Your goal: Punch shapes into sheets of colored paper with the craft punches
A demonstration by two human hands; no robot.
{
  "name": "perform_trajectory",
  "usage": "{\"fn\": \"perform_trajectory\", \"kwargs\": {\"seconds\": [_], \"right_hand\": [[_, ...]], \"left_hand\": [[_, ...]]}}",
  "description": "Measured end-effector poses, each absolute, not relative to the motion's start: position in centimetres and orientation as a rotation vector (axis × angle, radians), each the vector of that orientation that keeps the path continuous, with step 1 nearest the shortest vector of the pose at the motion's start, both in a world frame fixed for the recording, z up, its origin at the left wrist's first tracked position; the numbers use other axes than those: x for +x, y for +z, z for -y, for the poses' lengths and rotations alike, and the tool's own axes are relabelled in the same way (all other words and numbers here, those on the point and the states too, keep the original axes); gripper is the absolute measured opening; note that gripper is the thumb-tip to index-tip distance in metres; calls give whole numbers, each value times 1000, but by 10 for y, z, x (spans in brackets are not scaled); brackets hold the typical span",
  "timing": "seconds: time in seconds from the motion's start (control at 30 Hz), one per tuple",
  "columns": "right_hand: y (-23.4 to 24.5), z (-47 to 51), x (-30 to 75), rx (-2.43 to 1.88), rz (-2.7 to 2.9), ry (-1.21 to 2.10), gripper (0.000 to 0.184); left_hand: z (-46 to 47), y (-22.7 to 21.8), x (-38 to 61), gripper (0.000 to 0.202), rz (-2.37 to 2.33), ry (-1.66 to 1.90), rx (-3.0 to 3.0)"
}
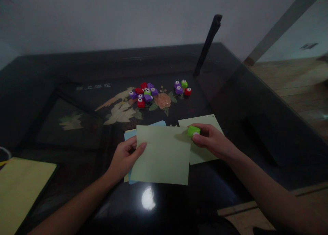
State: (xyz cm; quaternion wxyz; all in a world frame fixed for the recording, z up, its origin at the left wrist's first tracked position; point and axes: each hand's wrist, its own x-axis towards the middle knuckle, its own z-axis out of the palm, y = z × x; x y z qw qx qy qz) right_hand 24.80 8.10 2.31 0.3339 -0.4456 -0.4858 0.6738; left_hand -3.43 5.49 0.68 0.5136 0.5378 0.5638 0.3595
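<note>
My left hand [127, 155] pinches the left edge of a pale green sheet of paper [162, 156], thumb on top and fingers behind. Blue paper [130, 135] and some yellow paper show from under it. At the sheet's upper right corner, my right hand [208, 139] grips a small bright green one-eyed figure [193, 131] between thumb and fingers. Whether the figure clasps the paper or only touches it, I cannot tell. Beneath my right hand lies a second pale green sheet [202, 155], with a small dark dot near its far corner.
Several red, purple and green one-eyed figures [147, 93] are heaped mid-table, and a smaller group [178, 90] sits to their right. A black post [208, 45] rises at the back right. Yellow paper [24, 190] lies front left on the glossy dark table [89, 200].
</note>
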Motion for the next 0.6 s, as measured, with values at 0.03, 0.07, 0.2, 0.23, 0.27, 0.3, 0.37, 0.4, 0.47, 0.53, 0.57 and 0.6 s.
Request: {"fn": "perform_trajectory", "kwargs": {"seconds": [0.03,0.07,0.2,0.23,0.27,0.3,0.37,0.4,0.47,0.53,0.57,0.6], "right_hand": [[24,-81,248,-1178,1276,1754,32],[25,-81,248,-1196,1287,1745,32],[31,-82,247,-1219,1374,1692,29],[33,-82,247,-1215,1404,1680,28],[34,-82,247,-1212,1431,1671,27],[35,-83,247,-1211,1453,1664,27],[35,-83,247,-1208,1482,1656,26],[35,-83,247,-1203,1490,1657,26],[34,-82,248,-1194,1495,1658,26],[32,-82,248,-1189,1494,1651,27],[31,-82,248,-1191,1491,1644,28],[31,-82,248,-1196,1486,1636,28]], "left_hand": [[-55,7,-34,30,-1348,862,1295],[-55,6,-35,30,-1338,861,1295],[-56,6,-35,28,-1316,850,1296],[-56,6,-35,28,-1318,844,1302],[-56,6,-35,28,-1322,837,1309],[-56,6,-36,28,-1325,832,1316],[-56,5,-36,27,-1326,825,1327],[-56,5,-37,27,-1327,824,1334],[-57,4,-37,26,-1330,824,1355],[-57,4,-37,26,-1331,824,1375],[-57,4,-37,26,-1328,825,1380],[-57,4,-37,25,-1324,827,1383]]}}
